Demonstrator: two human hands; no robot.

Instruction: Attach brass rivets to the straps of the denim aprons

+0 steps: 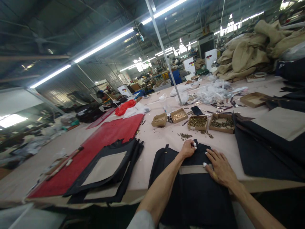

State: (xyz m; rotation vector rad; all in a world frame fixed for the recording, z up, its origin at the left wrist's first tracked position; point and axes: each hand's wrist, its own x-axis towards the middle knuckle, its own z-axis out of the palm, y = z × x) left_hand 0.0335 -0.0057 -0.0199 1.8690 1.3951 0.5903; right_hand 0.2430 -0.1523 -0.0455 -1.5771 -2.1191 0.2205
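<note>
A black fabric piece [202,194] with a beige band [194,169] lies in front of me and hangs over the table's near edge. At its upper edge, by a small dark tab [195,141], my left hand [189,149] is closed in a pinch on the cloth; whether a small part is also between the fingertips is hidden. My right hand [220,168] rests open and spread on the right side of the same piece. White covers wrap some fingertips of both hands. A small pile of loose brass-coloured metal fittings [185,136] lies just beyond my left hand.
Beyond my hands stand cardboard boxes of fittings [197,122], [221,123]. Stacked black pieces with beige panels lie left [105,168] and right [269,149]. A red sheet [111,130], a metal pole [164,51], plastic bags [212,92] and heaped khaki cloth [250,51] are farther off.
</note>
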